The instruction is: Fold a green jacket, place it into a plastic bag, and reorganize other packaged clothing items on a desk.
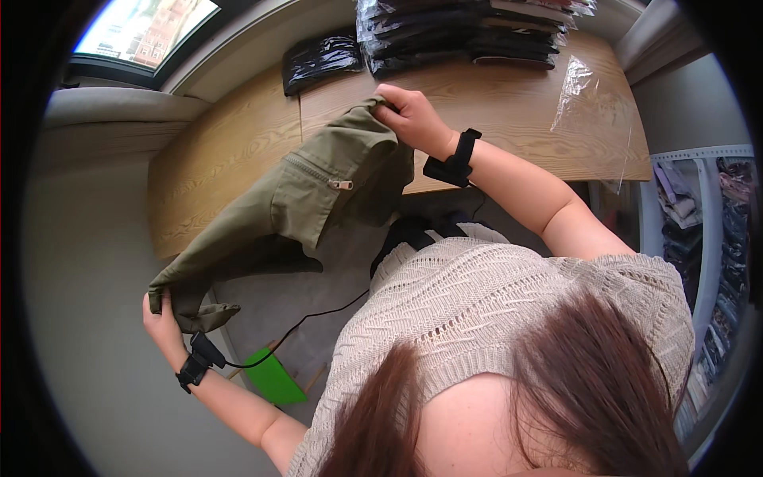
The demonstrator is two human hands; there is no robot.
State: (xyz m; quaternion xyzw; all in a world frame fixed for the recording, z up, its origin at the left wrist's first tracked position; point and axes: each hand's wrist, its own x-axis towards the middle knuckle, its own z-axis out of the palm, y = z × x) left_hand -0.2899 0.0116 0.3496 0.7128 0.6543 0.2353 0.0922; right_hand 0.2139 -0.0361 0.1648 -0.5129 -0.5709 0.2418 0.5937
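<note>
Olive-green garment (pixel 306 199) stretched above the wooden table (pixel 230 151), long axis running from 7 o'clock to 1 o'clock. Left hand (pixel 161 319) grips its lower end; right hand (pixel 413 118) pinches its upper end, near the bagged dark clothing (pixel 445 36).

Wooden table (pixel 238 151) bears stacked bagged dark garments (pixel 469 32) and an empty clear bag (pixel 592 99)

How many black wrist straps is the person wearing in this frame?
2. One wrist strap is on the right hand, which grips one end of the olive garment above the wooden table. The other strap is on the left hand, holding the garment's other end.
</note>
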